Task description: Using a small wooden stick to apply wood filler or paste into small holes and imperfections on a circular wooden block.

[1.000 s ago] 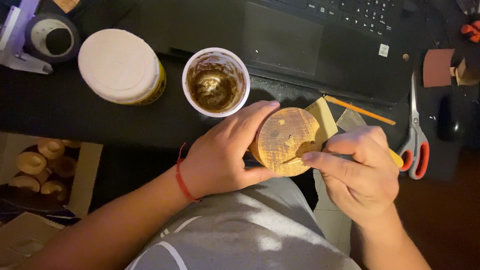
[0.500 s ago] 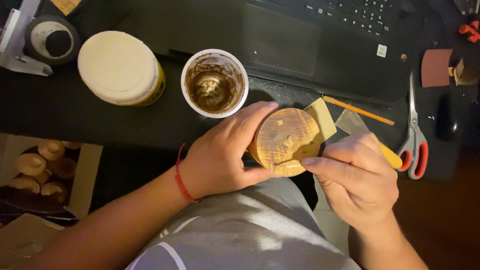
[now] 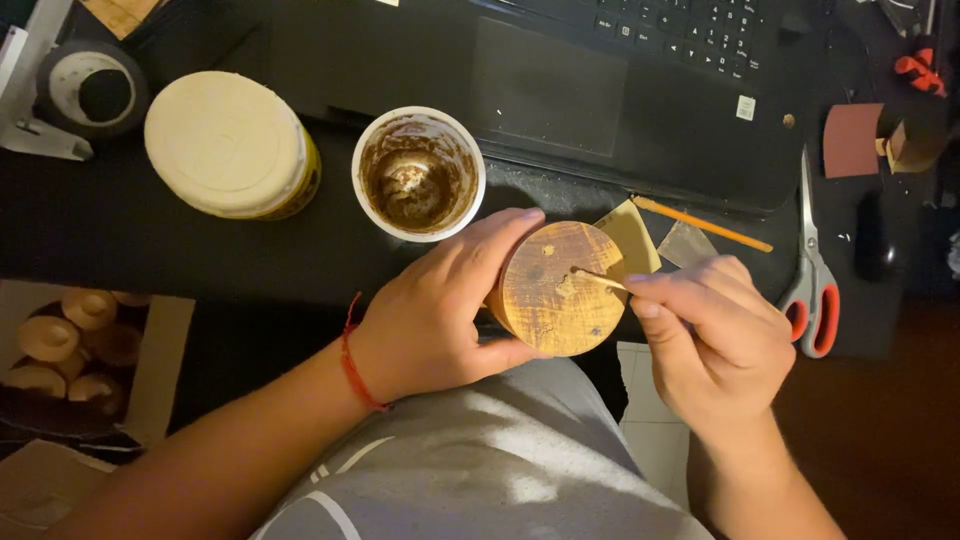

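Observation:
My left hand [image 3: 440,315] grips a round wooden piece [image 3: 555,290] by its side, flat face turned up toward me, over my lap at the black table's edge. My right hand [image 3: 715,335] pinches a thin stick [image 3: 598,280] whose tip touches the wooden face near its upper middle. A white cup [image 3: 418,172] with brown paste inside stands just beyond my left hand. A red string band circles my left wrist.
A yellow jar with a cream lid [image 3: 230,145], a tape roll [image 3: 92,92], an open black laptop [image 3: 600,70], a pencil [image 3: 700,222], sandpaper scraps [image 3: 632,232], scissors with red handles [image 3: 812,270]. A box of small wooden pieces [image 3: 75,345] sits at the lower left.
My right hand has shifted slightly right and the stick tip now rests on the wooden face. The left hand keeps its grip on the wooden piece.

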